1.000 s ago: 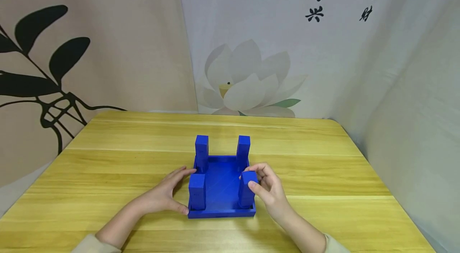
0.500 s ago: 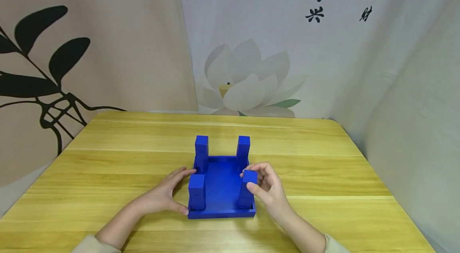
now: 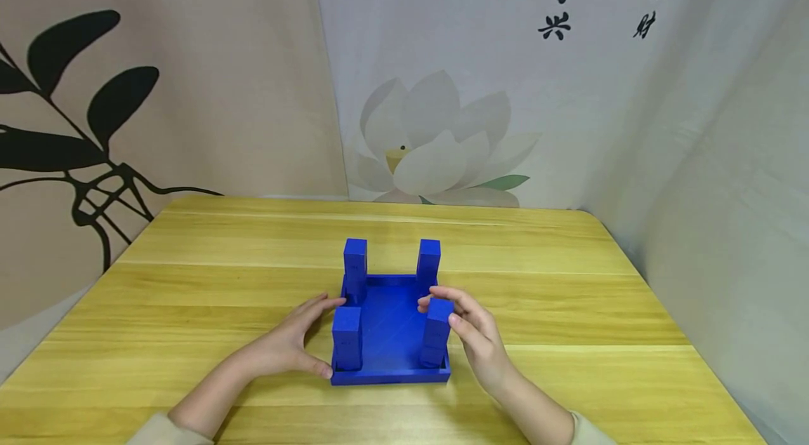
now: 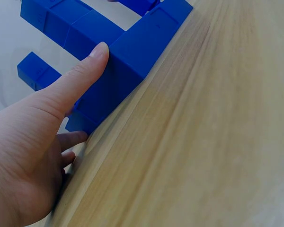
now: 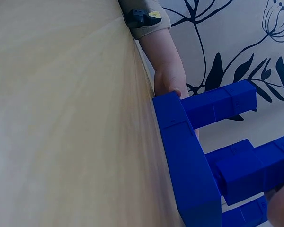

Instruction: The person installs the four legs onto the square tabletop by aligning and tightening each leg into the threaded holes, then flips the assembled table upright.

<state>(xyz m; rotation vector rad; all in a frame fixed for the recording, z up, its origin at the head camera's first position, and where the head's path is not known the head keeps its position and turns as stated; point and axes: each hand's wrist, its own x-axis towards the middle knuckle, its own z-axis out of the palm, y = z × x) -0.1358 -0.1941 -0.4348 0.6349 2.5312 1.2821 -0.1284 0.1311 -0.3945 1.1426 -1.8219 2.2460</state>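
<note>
A shallow blue tray [image 3: 392, 333] with a raised rim lies on the table, a square blue post at each corner. My left hand [image 3: 293, 340] rests along its left side, fingers stretched out, thumb at the near left corner. In the left wrist view the thumb [image 4: 83, 78] lies against the tray's outer wall [image 4: 128, 56]. My right hand [image 3: 477, 340] is around the top of the near right post [image 3: 437, 336], thumb at its right edge and fingers behind it. That post leans slightly right. The near left post [image 3: 347, 340] stands upright.
The far left post [image 3: 355, 269] and far right post [image 3: 428, 266] rise from the back corners. Wooden tabletop [image 3: 569, 290] surrounds the tray. Behind the table hangs a printed cloth [image 3: 436, 136] with a flower, leaves and writing.
My right thumb has slid from the near right post's front face to its right edge, and the fingers have straightened somewhat. The left hand and tray have stayed in place.
</note>
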